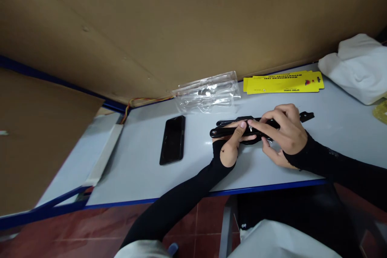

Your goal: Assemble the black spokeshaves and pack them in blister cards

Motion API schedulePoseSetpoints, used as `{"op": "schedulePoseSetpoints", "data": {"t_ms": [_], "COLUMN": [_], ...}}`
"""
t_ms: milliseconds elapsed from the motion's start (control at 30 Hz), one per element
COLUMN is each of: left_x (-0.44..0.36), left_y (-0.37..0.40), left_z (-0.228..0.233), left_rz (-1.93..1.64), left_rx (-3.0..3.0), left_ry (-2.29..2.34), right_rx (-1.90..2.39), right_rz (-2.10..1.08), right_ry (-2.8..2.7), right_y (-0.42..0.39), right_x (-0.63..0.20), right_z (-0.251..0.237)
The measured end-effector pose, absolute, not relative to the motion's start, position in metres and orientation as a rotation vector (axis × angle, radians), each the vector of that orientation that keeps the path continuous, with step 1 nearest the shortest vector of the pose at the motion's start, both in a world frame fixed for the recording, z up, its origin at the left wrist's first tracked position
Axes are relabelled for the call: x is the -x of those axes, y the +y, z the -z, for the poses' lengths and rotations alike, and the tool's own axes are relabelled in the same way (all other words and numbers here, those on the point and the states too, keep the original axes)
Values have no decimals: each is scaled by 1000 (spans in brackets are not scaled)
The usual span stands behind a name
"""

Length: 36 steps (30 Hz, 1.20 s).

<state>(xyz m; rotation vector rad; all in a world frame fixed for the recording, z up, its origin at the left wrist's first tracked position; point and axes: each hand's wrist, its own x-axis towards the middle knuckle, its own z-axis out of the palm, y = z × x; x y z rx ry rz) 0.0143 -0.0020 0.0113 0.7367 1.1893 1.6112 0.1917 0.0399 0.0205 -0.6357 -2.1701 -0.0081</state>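
A black spokeshave (223, 132) is gripped by my left hand (232, 147), its thumb pressed on top near the middle and its fingers underneath. The handle with a hole in its end sticks out to the left. My right hand (287, 133) closes over the tool's right half, with the index fingertip at a small shiny screw (250, 128) near the centre. Just behind lies a second black spokeshave (225, 122), partly hidden by my hands. Another black end (307, 117) shows beyond my right fingers; which tool it belongs to I cannot tell.
Clear plastic blister packs (207, 92) and yellow spoke shave cards (282, 83) lie along the back wall. A black phone (172, 140) rests left of my hands. A white bag (358, 68) sits at the right back. The table's blue edge (266, 186) runs close to me.
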Motion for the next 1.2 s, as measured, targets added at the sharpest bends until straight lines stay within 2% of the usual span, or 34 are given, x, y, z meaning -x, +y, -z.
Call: {"op": "schedulePoseSetpoints", "data": {"t_ms": [100,500,733,900,1200], "left_x": [-14,-13,-13,-12,-14], "left_y": [-1,0,0,2,0], "left_z": [-11,-12,-12,-13,-14], "left_rz": [-1609,-1617,-1604,-1617,-1588], "left_rx": [-707,-704,-723,-696,-687], "left_ry": [1223,1219,1216,1219,1251], "right_rx": [630,501,632,579,611], "right_rz": [41,-247,-57,-123,-59], "right_ry": [-2156,-2174,-2180,-2165,-2171], "right_y": [42,36,39,39,40], "right_x": [-194,-189,-193,-194,-193], "right_z": [-24,-14,-19,-22,-21]}}
